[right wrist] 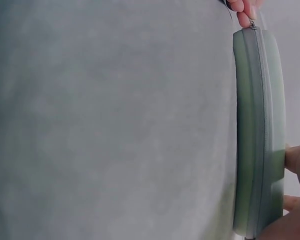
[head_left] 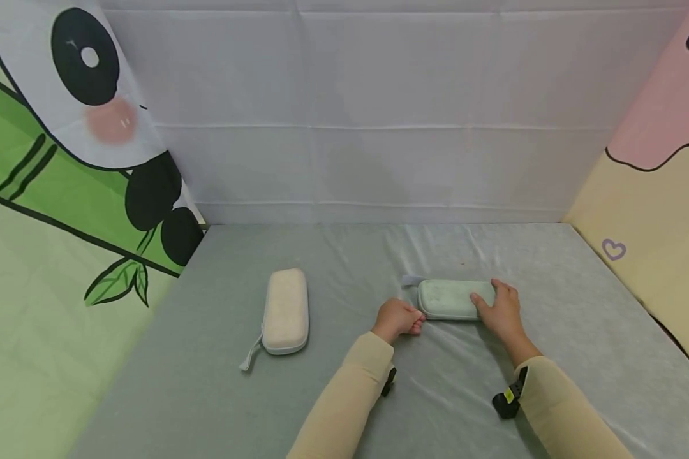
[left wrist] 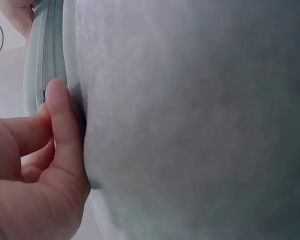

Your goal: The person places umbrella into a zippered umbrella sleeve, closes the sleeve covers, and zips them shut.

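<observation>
A pale green zippered case lies flat on the grey cloth, its long side running left to right. At its front left corner my left hand pinches the zipper pull between thumb and fingertips. The zipper line along the near side looks closed in the right wrist view. My right hand grips the case's right end, thumb on the near side and fingers at the far edge. In the left wrist view, the left fingers hide most of the pull.
A cream zippered case with a grey strap lies to the left, apart from both hands. A pale tab sticks out behind the green case. Hanging cloth borders the table at the back and sides.
</observation>
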Available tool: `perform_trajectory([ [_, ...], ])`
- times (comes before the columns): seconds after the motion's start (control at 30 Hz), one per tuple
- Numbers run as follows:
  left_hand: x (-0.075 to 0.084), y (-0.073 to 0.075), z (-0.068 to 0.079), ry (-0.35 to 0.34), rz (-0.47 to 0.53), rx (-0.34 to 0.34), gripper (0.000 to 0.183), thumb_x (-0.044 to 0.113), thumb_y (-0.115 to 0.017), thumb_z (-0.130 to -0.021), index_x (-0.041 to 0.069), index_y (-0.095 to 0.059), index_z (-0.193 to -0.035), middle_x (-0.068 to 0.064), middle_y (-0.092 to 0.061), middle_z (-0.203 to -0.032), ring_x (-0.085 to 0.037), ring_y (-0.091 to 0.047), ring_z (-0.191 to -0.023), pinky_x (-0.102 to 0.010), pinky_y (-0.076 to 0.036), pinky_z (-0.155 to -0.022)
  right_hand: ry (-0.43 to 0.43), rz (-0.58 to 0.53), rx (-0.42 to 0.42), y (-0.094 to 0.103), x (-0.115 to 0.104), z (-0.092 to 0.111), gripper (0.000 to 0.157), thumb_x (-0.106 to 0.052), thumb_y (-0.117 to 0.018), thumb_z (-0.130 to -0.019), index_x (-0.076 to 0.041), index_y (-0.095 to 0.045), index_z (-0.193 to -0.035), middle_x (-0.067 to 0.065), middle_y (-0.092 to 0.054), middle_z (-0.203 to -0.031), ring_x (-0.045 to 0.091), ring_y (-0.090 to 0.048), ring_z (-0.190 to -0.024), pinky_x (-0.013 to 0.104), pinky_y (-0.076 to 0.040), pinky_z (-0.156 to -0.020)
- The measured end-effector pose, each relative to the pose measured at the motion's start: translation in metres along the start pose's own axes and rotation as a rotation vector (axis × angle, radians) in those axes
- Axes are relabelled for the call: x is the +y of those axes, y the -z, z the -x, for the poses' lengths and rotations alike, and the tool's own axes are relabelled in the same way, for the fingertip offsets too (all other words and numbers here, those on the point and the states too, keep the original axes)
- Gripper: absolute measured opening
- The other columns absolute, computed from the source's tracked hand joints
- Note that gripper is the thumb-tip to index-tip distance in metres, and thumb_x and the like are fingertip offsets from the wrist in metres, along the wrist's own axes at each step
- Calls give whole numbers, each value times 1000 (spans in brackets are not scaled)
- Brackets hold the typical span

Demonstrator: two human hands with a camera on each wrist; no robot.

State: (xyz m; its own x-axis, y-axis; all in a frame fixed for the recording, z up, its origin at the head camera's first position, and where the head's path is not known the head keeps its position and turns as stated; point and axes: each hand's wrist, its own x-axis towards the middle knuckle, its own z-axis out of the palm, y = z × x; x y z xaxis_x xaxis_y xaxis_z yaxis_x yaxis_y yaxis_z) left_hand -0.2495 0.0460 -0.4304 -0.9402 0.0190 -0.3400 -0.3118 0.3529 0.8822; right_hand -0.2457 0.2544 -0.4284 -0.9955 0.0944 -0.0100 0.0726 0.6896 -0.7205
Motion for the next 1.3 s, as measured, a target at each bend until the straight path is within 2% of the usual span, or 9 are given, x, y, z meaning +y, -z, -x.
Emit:
perform_trajectory([
  [0.3, 0, 3, -1, -13, -17, -1, 14, 4, -66, -86, -1, -72, -74, -3, -64, -60, -6, -57, -47, -20, -51, -49, -6, -1, -12, 0, 0, 1, 69, -26, -48, -98, 12, -13, -143, 38, -9, -141, 50, -11, -130, 60, -18, -102],
  [0.43, 0, 11, -1, -27, -48, 16, 15, 4, -66, -86, -1, -72, -73, -3, -64, -59, -6, -57, -46, -20, -51, -49, -3, 4, -23, -3, -2, -2, 69, -27, -48, -98, 12, -13, -143, 37, -9, -141, 50, -11, -130, 60, -18, -102],
  [0.6, 0, 16, -1, -5, -40, 18, 14, 4, -67, -85, -1, -72, -74, -4, -63, -58, -7, -56, -46, -20, -51, -49, 9, 6, -27, -6, -4, -2, 69, -27, -49, -98, 13, -14, -143, 38, -10, -141, 50, -11, -130, 59, -18, -103],
  [0.73, 1, 15, -2, 14, -5, 15, 13, 5, -68, -85, -1, -72, -74, -4, -63, -59, -7, -56, -47, -21, -51, -50, 14, 14, -14, -3, -4, 1, 69, -27, -49, -98, 13, -14, -142, 39, -10, -140, 51, -11, -130, 60, -18, -102],
  [0.97, 1, 9, -6, 8, 7, 30, 13, 4, -68, -84, -1, -71, -73, -4, -63, -58, -7, -56, -47, -20, -51, -49, 23, 22, -4, 1, 2, 4, 69, -27, -48, -98, 13, -13, -143, 39, -8, -140, 52, -10, -129, 61, -17, -102],
  [1.3, 0, 14, -10, 11, 33, 47, 14, 3, -67, -85, -1, -71, -72, -5, -63, -58, -8, -58, -48, -21, -51, -49, 10, 16, -11, -1, -2, 4, 70, -28, -48, -98, 12, -12, -143, 38, -8, -141, 50, -10, -130, 60, -17, -103],
])
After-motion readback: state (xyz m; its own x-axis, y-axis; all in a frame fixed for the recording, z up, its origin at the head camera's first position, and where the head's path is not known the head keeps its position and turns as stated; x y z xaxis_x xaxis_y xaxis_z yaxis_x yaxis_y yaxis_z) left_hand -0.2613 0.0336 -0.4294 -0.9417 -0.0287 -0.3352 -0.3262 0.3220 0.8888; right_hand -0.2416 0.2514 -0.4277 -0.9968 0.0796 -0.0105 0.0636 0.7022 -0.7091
